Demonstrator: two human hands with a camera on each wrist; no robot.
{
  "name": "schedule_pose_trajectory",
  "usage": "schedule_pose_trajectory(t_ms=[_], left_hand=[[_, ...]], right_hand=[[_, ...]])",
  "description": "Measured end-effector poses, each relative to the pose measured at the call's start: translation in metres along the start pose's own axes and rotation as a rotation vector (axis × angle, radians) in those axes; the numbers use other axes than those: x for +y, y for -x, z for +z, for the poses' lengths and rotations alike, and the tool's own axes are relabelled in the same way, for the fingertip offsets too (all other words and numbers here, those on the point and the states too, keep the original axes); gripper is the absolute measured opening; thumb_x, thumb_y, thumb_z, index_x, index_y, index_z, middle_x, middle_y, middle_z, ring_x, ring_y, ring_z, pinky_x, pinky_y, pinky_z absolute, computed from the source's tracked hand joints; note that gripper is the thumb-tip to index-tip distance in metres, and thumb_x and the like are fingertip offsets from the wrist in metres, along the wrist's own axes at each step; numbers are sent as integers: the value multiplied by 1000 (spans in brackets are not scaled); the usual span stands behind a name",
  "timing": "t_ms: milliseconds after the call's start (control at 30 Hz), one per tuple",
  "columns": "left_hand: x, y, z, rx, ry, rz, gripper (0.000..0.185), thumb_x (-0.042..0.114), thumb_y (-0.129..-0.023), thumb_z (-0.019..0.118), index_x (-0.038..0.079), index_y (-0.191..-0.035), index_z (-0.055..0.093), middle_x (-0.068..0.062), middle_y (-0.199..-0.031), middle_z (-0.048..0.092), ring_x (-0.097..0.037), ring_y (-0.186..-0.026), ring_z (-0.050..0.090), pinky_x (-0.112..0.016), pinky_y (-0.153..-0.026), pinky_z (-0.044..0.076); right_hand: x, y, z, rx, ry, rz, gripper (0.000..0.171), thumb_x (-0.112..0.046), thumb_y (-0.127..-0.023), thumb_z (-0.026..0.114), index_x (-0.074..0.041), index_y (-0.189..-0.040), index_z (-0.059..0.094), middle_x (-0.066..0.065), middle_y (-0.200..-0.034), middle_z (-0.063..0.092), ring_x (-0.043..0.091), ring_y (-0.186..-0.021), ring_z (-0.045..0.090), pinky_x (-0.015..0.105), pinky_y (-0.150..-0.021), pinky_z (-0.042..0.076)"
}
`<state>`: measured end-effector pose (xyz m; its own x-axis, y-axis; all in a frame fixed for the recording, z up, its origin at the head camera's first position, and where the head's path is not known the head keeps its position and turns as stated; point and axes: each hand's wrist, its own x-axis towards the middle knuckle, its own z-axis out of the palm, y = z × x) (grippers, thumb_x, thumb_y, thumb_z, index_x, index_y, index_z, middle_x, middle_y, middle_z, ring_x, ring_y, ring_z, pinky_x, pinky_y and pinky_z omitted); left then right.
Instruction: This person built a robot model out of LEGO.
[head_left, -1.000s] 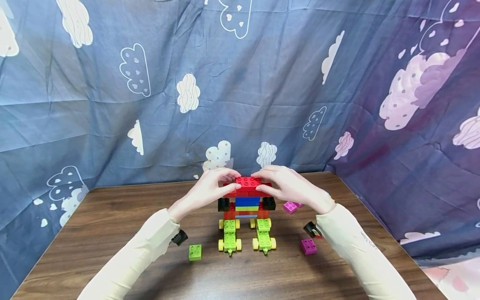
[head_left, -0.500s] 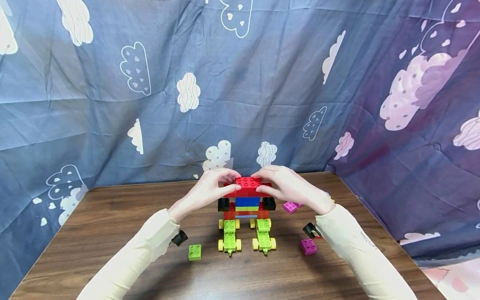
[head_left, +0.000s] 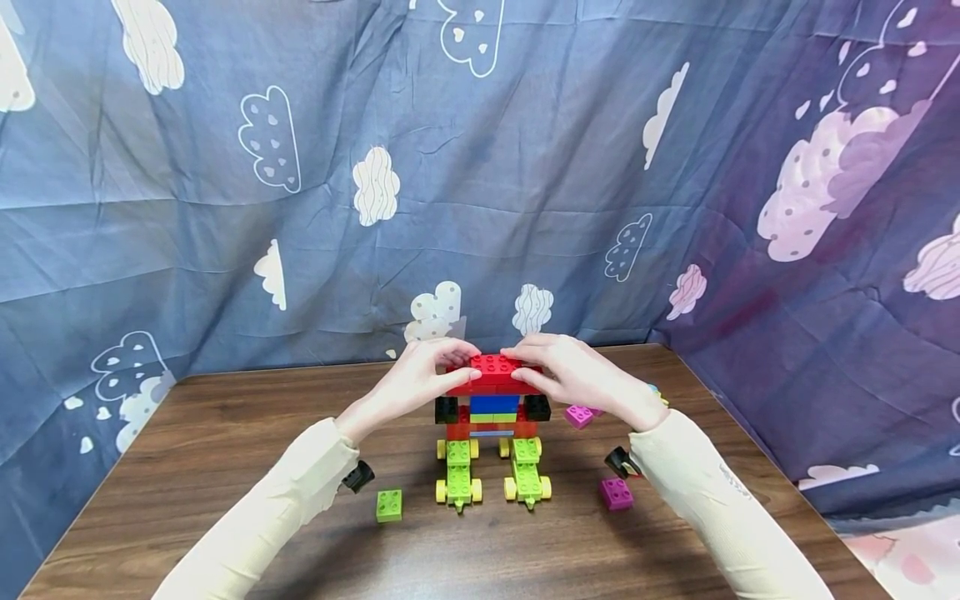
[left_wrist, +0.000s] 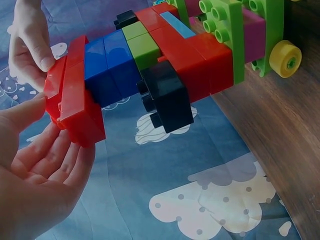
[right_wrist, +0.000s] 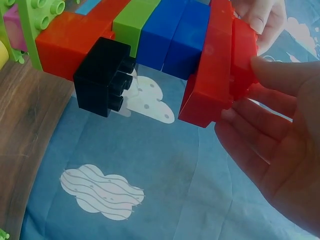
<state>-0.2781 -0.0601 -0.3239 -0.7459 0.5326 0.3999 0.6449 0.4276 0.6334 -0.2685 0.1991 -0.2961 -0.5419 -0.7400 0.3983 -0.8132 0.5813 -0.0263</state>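
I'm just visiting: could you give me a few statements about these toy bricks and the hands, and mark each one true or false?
1. Both hands, the left hand and the right hand, hold the red top brick. True.
2. The model stands on blue wheeled feet. False: they are green with yellow wheels.
3. A loose green brick lies on the wooden table. True.
4. The black side bricks lie loose on the table. False: they are attached to the model's sides.

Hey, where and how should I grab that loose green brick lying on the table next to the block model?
Pinch the green brick across two opposite flat side walls, coming straight down from above. It lies studs-up on the table, apart from the block model, so its sides look free.
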Motion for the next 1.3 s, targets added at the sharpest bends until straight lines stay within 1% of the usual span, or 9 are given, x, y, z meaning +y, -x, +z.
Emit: schedule_pose_trajectory(t_ms=[133, 333, 467, 567, 733, 1000, 1167, 1300], left_hand=[[1, -1, -1, -12, 2, -6, 27, 25, -92, 71, 12, -116, 69, -4, -107, 74, -15, -94, 68, -38, -93, 57], [2, -2, -3, -33, -18, -26, 28, 25, -91, 71, 12, -116, 68, -5, -108, 74, -18, -96, 69, -39, -94, 57], [2, -1, -3, -39, -15, -44, 30, 26, -91, 72, 11, -117, 69, -6, -108, 74, -18, -96, 69, -39, -94, 57], [2, -1, -3, -37, -16, -45, 30, 26, -91, 71, 11, -117, 69, -6, -108, 74, -18, -96, 69, -39, -94, 57], [3, -2, -2, -29, -32, -27, 29, 25, -91, 72, 10, -116, 69, -6, -107, 74, -17, -94, 68, -38, -94, 57], [6, -1, -1, 7, -77, 21, 28, 21, -90, 74, 9, -114, 69, -5, -103, 72, -16, -91, 66, -35, -92, 58], [4, -1, -1, 6, -88, 31, 30, 22, -89, 74, 9, -115, 69, -5, -104, 72, -16, -92, 67, -35, -92, 58], [1, 0, -2, -10, -94, 42, 32, 24, -91, 73, 10, -118, 69, -5, -107, 73, -17, -95, 69, -36, -93, 57]], right_hand=[[0, 0, 0, 14, -4, -9, 30, -25, -93, 69, -11, -119, 71, 0, -102, 72, 11, -89, 66, 32, -85, 57], [2, 1, 1, 35, -5, -21, 29, -24, -90, 73, -12, -117, 72, 0, -104, 73, 12, -93, 68, 33, -86, 58], [1, 1, 2, 31, 2, -24, 29, -24, -91, 72, -12, -117, 72, 0, -105, 72, 12, -94, 68, 33, -88, 57], [1, 1, 2, 26, 14, -29, 29, -25, -92, 70, -12, -118, 71, 0, -106, 72, 13, -95, 68, 34, -89, 57], [2, 2, 2, 36, 28, -37, 28, -24, -93, 69, -11, -118, 72, 1, -105, 72, 13, -95, 68, 34, -88, 57], [3, 2, 4, 81, 60, -51, 29, -22, -89, 74, -12, -116, 72, 1, -105, 72, 14, -94, 68, 33, -87, 58], [2, 3, 5, 90, 61, -46, 30, -23, -88, 75, -13, -116, 72, 1, -105, 72, 14, -95, 68, 33, -87, 58], [2, 3, 6, 82, 51, -38, 31, -23, -88, 75, -13, -117, 71, 1, -106, 72, 14, -94, 67, 34, -87, 58]])
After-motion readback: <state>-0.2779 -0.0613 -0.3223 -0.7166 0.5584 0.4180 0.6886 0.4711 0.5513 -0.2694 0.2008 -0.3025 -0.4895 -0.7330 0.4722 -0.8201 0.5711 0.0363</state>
